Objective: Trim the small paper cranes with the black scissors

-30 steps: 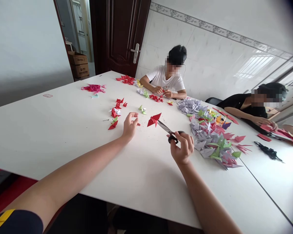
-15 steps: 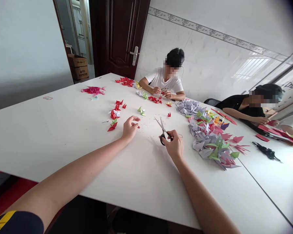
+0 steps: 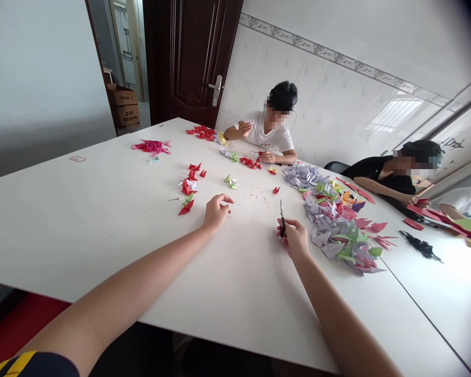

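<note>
My right hand (image 3: 297, 238) is wrapped round black-handled scissors (image 3: 282, 217). Their blades point away from me and are seen nearly edge-on. My left hand (image 3: 217, 212) is beside the small dark scraps on the white table, its fingers loosely curled and apart, with nothing visible between them. To its left lies a row of folded paper cranes (image 3: 188, 187), mostly red, some white and green. A green and white crane (image 3: 231, 181) rests just beyond that hand, and a small red crane (image 3: 276, 190) lies past the scissors.
A large heap of paper cranes (image 3: 337, 222) spreads to my right, with a black cord bundle (image 3: 421, 245) beyond it. Pink string (image 3: 152, 147) lies at the far left. Across the table (image 3: 102, 225) sits a person in white (image 3: 272, 137); another in black (image 3: 372, 167) sits at right.
My right hand has shifted right and turned the scissors, whose blades were spread before. My left hand has moved slightly right and nearer. The person opposite has raised one hand.
</note>
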The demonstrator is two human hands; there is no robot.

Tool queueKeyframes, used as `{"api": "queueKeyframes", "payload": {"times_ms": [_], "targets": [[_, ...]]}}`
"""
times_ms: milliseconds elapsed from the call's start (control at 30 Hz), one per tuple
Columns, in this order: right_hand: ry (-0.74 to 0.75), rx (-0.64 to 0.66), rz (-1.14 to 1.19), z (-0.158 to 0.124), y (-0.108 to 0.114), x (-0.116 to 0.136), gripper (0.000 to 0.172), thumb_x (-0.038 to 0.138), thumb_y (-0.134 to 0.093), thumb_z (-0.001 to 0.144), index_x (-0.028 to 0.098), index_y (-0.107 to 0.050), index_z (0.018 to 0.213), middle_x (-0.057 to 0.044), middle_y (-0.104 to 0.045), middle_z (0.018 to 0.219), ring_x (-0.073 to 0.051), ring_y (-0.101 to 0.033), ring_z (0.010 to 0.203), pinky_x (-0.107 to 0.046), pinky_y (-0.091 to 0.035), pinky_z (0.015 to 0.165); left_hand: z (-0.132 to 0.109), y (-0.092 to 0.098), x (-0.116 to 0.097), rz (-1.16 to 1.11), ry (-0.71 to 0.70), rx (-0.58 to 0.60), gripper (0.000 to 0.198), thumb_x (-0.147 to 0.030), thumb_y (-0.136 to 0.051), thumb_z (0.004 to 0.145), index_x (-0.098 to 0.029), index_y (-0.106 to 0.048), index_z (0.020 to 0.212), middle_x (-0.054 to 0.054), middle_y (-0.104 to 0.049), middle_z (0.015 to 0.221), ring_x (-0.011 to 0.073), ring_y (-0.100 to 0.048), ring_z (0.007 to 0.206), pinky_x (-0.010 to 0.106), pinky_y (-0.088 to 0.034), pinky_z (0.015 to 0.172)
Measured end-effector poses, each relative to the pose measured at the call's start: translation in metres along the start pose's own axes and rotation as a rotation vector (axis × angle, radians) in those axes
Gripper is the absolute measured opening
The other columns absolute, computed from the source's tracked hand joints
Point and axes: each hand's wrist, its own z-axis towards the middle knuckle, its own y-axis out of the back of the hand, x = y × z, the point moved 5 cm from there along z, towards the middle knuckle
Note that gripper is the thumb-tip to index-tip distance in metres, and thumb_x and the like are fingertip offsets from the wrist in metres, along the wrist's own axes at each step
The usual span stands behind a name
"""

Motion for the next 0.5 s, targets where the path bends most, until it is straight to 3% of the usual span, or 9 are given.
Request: {"api": "queueKeyframes", "payload": {"times_ms": [167,267,333,367,500], "targets": [[-0.111,-0.045,0.135,0.033,-0.016,0.011,0.023,0.024,-0.08,0.075,0.016,-0.059,0.079,-0.001,-0.061,0.062,-0.011,-0.061,0.055,-0.014,-0.04,0.037,-0.001,-0.001,0.002,-0.007,0.007,0.012,0.021,-0.005,-0.047,0.076,-0.019,-0.062,0.081,0.003,-0.067,0.104,0.0111,-0.064,0.066,0.025,-0.046,0.059],[-0.163,-0.14,0.182,0.057,-0.033,0.02,0.016,0.025,-0.071,0.087,0.014,-0.061,0.094,-0.004,-0.066,0.08,-0.012,-0.065,0.067,-0.018,-0.051,0.049,-0.001,-0.003,0.004,-0.03,0.024,0.012,0.022,-0.003,-0.046,0.075,-0.019,-0.061,0.079,0.003,-0.066,0.103,0.0106,-0.064,0.065,0.025,-0.048,0.061],[-0.206,-0.15,0.208,0.072,-0.049,0.025,0.028,0.032,-0.064,0.094,0.014,-0.061,0.115,-0.009,-0.066,0.109,-0.017,-0.067,0.09,-0.031,-0.059,0.072,-0.001,-0.004,0.005,-0.042,0.031,0.009,0.023,-0.003,-0.045,0.076,-0.019,-0.061,0.078,0.003,-0.066,0.102,0.0107,-0.064,0.064,0.026,-0.049,0.063],[-0.224,-0.135,0.224,0.079,-0.059,0.027,0.036,0.037,-0.062,0.096,0.016,-0.059,0.126,-0.009,-0.063,0.122,-0.021,-0.065,0.102,-0.041,-0.058,0.085,-0.001,-0.004,0.005,-0.045,0.035,0.009,0.024,-0.002,-0.045,0.076,-0.019,-0.061,0.078,0.003,-0.066,0.101,0.0107,-0.064,0.064,0.026,-0.049,0.064],[-0.25,-0.035,0.286,0.099,-0.097,0.037,0.037,0.037,-0.061,0.097,0.018,-0.059,0.128,-0.01,-0.061,0.128,-0.022,-0.063,0.108,-0.044,-0.056,0.091,-0.003,-0.005,0.004,-0.049,0.036,0.004,0.025,-0.001,-0.044,0.076,-0.019,-0.061,0.077,0.003,-0.066,0.101,0.0114,-0.063,0.065,0.027,-0.049,0.066]]}}
